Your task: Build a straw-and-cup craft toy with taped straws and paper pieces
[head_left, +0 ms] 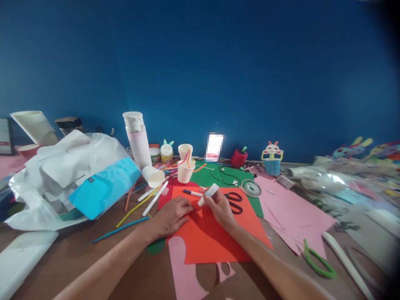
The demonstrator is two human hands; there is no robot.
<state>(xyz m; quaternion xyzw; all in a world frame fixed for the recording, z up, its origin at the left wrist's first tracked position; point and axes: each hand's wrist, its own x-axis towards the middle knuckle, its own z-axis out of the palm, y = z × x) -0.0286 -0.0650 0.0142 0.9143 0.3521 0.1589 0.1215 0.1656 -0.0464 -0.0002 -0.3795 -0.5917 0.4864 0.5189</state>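
My right hand [220,207] is closed around a white glue stick [208,195], tilted with its lower end close to an orange sheet of paper [225,241]. Beside it, my left hand [175,214] rests at the sheet's left side, fingers bent down and thumb drawn in; whatever they pinch is hidden against the orange. Black-handled scissors [235,203] lie on the paper just right of my right hand. A pen with a dark cap [192,193] lies beyond my fingers. Below the orange sheet sticks out a pink sheet [184,275] with round cut-outs.
Paper cups [185,173], pipe cleaners [121,230] and markers [155,199] lie left of centre. A plastic bag [53,166] bulges at the left. Behind are a green sheet [203,171], a tape roll [251,188] and a blue wall [200,75]. Pink paper [293,208] lies right.
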